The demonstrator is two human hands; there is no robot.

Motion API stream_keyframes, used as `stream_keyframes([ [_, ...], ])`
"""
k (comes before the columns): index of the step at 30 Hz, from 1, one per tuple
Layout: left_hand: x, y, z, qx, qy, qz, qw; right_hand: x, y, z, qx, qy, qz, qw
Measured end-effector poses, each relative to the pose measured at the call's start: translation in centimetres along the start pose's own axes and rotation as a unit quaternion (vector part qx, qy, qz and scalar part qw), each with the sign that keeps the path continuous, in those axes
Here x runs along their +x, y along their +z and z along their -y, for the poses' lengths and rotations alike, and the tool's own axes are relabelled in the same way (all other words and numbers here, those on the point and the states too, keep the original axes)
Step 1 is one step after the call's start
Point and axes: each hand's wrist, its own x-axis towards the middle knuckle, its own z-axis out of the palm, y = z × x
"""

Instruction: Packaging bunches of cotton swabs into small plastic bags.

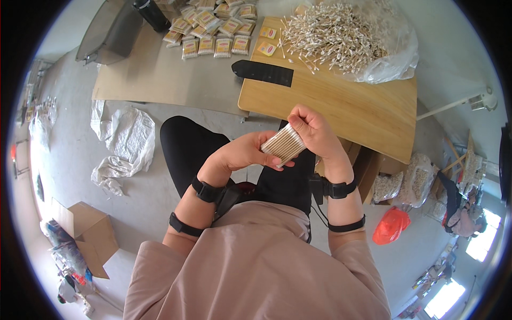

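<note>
Wooden counter (352,106) ahead, loose swabs (336,34) piled at its far end. I'm watching both hands closing on one swab bundle (282,144) above the lap: left hand (242,152) cupping underneath, right hand (314,128) gripping the upper end, long axis slanting up-right.

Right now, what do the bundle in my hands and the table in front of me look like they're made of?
The bundle, held between the left hand and right hand, looks like thin pale wooden sticks with white tips, probably cotton swabs. The table looks like smooth light wood, with visible grain and a soft sheen, possibly laminate.
</note>
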Motion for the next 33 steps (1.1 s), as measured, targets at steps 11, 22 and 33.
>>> stream_keyframes([
  [11,1.1,-0.5,0.9,-0.033,0.088,-0.142,0.985,-0.3,0.7,-2.3,0.049,-0.062,-0.164,0.983],
  [22,3.5,0.3,3.1,-0.113,0.180,-0.303,0.929,-0.3,4.3,-0.9,0.001,-0.046,-0.209,0.977],
  [33,4.7,-2.6,5.1,-0.215,0.155,-0.403,0.876,1.2,8.0,-4.3,0.243,0.065,-0.234,0.939],
])
